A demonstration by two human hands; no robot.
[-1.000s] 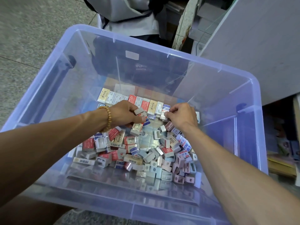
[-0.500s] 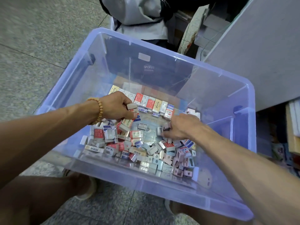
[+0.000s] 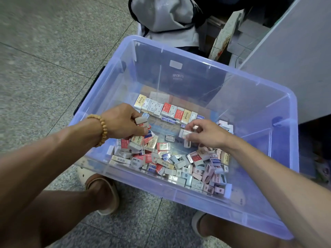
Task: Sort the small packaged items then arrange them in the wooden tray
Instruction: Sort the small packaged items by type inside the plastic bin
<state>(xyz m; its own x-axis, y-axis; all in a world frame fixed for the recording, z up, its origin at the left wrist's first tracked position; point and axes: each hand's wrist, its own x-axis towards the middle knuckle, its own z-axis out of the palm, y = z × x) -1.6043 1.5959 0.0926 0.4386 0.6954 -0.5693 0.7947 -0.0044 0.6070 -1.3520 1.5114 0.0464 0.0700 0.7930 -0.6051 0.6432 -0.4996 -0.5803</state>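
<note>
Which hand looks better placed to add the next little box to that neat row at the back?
Probably the right hand: it pinches a white box just below the row's near end.

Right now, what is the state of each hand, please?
Left hand: closed, pinching a small white packet.
Right hand: closed, gripping a small white box.

place: shop or stockroom, likely | cues: speckled stone floor [image 3: 53, 51]; counter side [image 3: 295, 59]; bulk packaged stock [image 3: 161, 158]
</note>
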